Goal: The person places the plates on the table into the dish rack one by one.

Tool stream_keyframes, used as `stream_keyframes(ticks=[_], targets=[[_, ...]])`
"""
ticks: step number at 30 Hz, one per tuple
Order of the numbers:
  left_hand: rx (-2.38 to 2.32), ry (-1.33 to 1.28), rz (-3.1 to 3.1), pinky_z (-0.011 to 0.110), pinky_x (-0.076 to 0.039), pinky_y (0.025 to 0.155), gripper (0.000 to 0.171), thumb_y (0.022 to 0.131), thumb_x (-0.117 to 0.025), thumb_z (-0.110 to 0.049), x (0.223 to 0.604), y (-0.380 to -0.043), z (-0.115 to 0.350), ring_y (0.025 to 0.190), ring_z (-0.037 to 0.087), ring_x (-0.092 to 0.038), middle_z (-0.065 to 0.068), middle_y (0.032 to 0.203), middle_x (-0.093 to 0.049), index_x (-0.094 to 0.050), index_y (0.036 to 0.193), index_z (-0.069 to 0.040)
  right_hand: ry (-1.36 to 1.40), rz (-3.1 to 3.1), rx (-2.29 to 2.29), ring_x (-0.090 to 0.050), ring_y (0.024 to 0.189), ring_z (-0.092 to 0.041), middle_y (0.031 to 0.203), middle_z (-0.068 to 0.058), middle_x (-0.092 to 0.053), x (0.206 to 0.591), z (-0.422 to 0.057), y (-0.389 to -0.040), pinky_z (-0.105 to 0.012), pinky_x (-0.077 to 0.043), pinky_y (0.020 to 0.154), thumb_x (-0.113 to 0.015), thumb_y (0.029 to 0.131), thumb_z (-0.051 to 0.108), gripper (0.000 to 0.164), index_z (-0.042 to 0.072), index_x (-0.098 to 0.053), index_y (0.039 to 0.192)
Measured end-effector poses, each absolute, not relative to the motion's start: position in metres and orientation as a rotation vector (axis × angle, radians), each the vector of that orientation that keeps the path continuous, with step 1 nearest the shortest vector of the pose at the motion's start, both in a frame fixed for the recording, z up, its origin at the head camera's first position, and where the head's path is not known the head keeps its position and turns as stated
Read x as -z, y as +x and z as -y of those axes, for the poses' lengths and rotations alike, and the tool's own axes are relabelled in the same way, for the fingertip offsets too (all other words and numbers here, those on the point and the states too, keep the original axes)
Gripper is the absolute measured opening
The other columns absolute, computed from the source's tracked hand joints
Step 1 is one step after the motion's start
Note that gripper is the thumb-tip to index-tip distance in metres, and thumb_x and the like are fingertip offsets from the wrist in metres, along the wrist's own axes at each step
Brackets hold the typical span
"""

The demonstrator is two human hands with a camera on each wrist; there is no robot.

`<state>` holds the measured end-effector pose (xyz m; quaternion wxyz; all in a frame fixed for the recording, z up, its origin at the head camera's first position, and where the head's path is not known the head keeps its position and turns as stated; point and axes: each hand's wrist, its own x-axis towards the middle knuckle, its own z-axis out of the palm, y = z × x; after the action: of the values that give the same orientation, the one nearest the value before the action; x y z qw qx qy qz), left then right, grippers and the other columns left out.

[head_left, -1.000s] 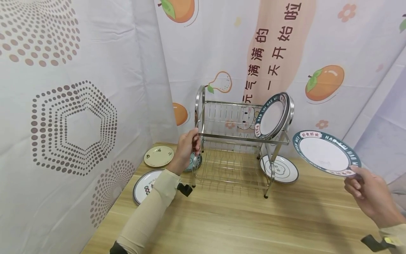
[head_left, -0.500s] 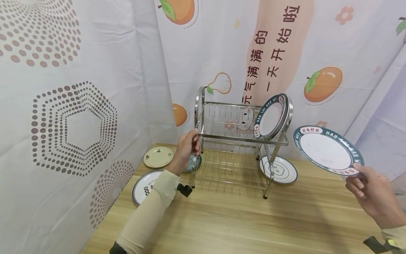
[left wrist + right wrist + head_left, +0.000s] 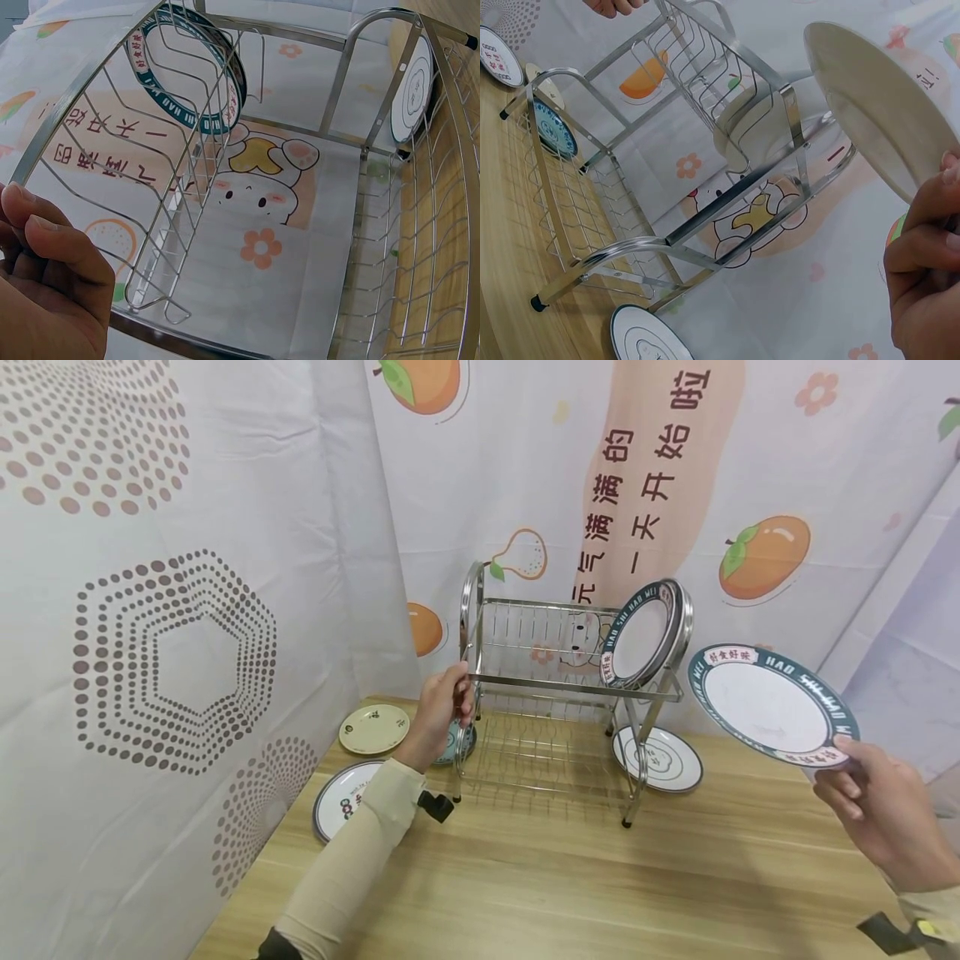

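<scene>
A two-tier metal dish rack [image 3: 570,687] stands on the wooden table. My left hand [image 3: 442,706] grips the front left corner of its upper tier, with thumb and fingers curled at the rail. Off to the right, my right hand [image 3: 881,802] pinches the rim of a white plate [image 3: 772,706] with a dark green lettered border, held in the air beside the rack. The right wrist view shows this plate's pale underside [image 3: 877,105]. Plates of the same green-bordered kind [image 3: 637,639] lean upright at the right end of the upper tier.
White plates [image 3: 341,810] lie at the rack's left, with a cream plate [image 3: 375,729] behind them. A blue patterned plate [image 3: 459,743] is partly hidden behind my left hand. Behind the rack's right legs lies a white plate [image 3: 678,760]. Printed curtains [image 3: 480,460] close off the back and left.
My right hand's plate has risen slightly and tilted a little more toward the camera. My left hand stays on the rack, which has not moved.
</scene>
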<state>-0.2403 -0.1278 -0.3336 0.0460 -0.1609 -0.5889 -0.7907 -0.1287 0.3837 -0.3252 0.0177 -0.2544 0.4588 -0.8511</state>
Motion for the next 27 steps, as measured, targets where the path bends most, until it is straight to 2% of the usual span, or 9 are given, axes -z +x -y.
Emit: stream_keyframes(ticks=[9, 14, 19, 27], targets=[[2.417, -0.494, 1.793, 0.024, -0.036, 0.042, 0.043, 0.108, -0.048, -0.031, 0.332, -0.242, 0.127, 0.045, 0.015, -0.040, 0.001, 0.055, -0.045, -0.040, 0.072, -0.008, -0.883, -1.612, 2.531, -0.012, 0.044, -0.021, 0.065, -0.009, -0.026, 0.313, -0.379, -0.126, -0.027, -0.008, 0.041, -0.009, 0.113, 0.006, 0.055, -0.002, -0.055, 0.140], [2.424, -0.492, 1.789, 0.024, -0.035, 0.042, 0.043, 0.108, -0.048, -0.030, 0.331, -0.242, 0.127, 0.044, 0.014, -0.041, 0.001, 0.054, -0.045, -0.040, 0.071, -0.009, -0.896, -1.625, 2.519, -0.013, 0.045, -0.021, 0.064, -0.009, -0.026, 0.309, -0.377, -0.126, -0.027, -0.008, 0.040, -0.008, 0.113, 0.006, 0.056, -0.006, -0.057, 0.136], [2.424, -0.493, 1.795, 0.024, -0.035, 0.042, 0.042, 0.107, -0.049, -0.031, 0.331, -0.242, 0.127, 0.045, 0.014, -0.041, 0.000, 0.054, -0.045, -0.040, 0.072, -0.010, -0.906, -1.617, 2.526, -0.014, 0.045, -0.021, 0.063, -0.009, -0.034, 0.306, -0.372, -0.127, -0.027, -0.008, 0.040, -0.009, 0.113, 0.005, 0.056, -0.010, -0.058, 0.133], [2.413, -0.477, 1.810, 0.025, -0.036, 0.043, 0.043, 0.107, -0.049, -0.034, 0.334, -0.241, 0.128, 0.045, 0.015, -0.041, 0.000, 0.055, -0.045, -0.041, 0.072, -0.010, -0.896, -1.701, 2.525, -0.016, 0.044, -0.021, 0.062, -0.008, -0.038, 0.302, -0.364, -0.125, -0.027, -0.009, 0.042, -0.012, 0.112, 0.003, 0.054, -0.010, -0.061, 0.129]])
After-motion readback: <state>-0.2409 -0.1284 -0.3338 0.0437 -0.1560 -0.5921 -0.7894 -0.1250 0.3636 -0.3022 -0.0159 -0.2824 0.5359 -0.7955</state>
